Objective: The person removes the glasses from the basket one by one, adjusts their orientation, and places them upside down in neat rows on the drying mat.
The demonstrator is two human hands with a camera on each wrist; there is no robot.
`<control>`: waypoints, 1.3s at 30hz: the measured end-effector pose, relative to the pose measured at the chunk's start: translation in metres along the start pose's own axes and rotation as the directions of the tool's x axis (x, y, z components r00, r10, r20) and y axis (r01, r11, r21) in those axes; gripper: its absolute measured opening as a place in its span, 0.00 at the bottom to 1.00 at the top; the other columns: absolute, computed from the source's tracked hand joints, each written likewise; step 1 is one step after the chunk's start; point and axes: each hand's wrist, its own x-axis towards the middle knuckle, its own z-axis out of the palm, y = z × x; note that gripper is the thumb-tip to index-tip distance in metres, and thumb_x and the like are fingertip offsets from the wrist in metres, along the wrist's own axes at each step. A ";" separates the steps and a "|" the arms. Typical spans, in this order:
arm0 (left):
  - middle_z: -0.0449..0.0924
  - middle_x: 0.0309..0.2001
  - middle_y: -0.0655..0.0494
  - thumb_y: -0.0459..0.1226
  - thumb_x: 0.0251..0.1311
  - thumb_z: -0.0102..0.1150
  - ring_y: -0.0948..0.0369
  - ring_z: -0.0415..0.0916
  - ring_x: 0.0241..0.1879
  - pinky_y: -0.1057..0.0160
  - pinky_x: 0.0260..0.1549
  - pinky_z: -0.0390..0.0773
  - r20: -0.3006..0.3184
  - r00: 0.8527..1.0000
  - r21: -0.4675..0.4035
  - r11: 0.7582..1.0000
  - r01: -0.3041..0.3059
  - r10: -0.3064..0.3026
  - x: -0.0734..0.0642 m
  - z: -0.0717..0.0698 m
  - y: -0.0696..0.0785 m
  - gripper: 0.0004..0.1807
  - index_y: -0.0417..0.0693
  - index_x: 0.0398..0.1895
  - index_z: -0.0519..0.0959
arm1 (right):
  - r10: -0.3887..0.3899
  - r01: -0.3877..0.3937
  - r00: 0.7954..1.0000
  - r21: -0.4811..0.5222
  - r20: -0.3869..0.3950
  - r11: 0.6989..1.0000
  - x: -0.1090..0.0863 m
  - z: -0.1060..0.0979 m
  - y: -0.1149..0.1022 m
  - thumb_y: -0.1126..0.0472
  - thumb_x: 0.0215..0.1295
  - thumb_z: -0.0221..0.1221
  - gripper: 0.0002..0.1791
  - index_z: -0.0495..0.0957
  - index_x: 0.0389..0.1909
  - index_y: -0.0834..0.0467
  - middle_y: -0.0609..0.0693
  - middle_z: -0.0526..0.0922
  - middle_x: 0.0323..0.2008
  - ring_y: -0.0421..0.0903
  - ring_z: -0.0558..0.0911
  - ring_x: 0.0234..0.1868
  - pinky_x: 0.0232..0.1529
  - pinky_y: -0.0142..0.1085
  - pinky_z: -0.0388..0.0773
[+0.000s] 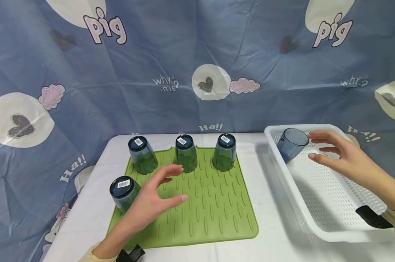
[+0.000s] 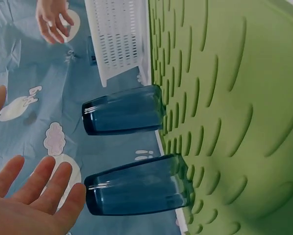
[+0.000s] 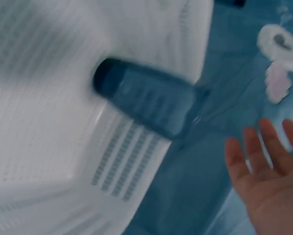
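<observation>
My left hand (image 1: 153,198) hovers over the green drying mat (image 1: 214,214), its fingers and thumb spread apart with nothing between them. Several blue drinking glasses stand upside down on the mat. One glass (image 1: 123,193) is partly hidden behind my left hand; others are the back-left glass (image 1: 142,154), the back-middle glass (image 1: 186,154) and the back-right glass (image 1: 224,153). Over the white basket (image 1: 292,196), my right hand (image 1: 336,149) holds nothing, fingertips close to the rim of another blue glass (image 3: 149,98). That glass leans mouth up in the basket's far left corner.
The mat and basket share a white-covered table (image 1: 269,225), with the basket to the mat's right. A blue printed cloth (image 1: 171,43) hangs behind the table. Dark bands circle both wrists, including the right wristband (image 1: 373,217).
</observation>
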 end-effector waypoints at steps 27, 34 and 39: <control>0.73 0.59 0.65 0.42 0.51 0.75 0.60 0.70 0.60 0.48 0.59 0.72 0.081 0.995 -0.061 0.996 0.061 -0.056 -0.009 0.020 -0.009 0.35 0.64 0.63 0.71 | 0.317 -0.321 0.941 0.012 0.121 0.947 0.036 0.013 0.092 0.57 0.63 0.66 0.43 0.54 0.75 0.55 0.59 0.62 0.70 0.53 0.69 0.64 0.43 0.16 0.68; 0.74 0.59 0.66 0.45 0.53 0.74 0.61 0.70 0.60 0.46 0.58 0.72 0.130 0.988 -0.087 0.991 0.100 -0.088 -0.014 0.022 -0.011 0.33 0.67 0.63 0.70 | 0.304 -0.318 0.943 0.096 0.135 0.943 0.042 0.022 0.093 0.60 0.64 0.66 0.40 0.58 0.74 0.55 0.59 0.70 0.64 0.41 0.75 0.58 0.44 0.20 0.73; 0.74 0.58 0.66 0.46 0.53 0.74 0.60 0.70 0.59 0.45 0.58 0.71 0.137 0.986 -0.093 0.990 0.109 -0.096 -0.015 0.023 -0.012 0.33 0.68 0.62 0.71 | 0.268 -0.292 0.953 0.184 0.141 0.939 0.046 0.028 0.095 0.66 0.63 0.65 0.40 0.58 0.73 0.58 0.58 0.76 0.59 0.30 0.78 0.50 0.45 0.25 0.78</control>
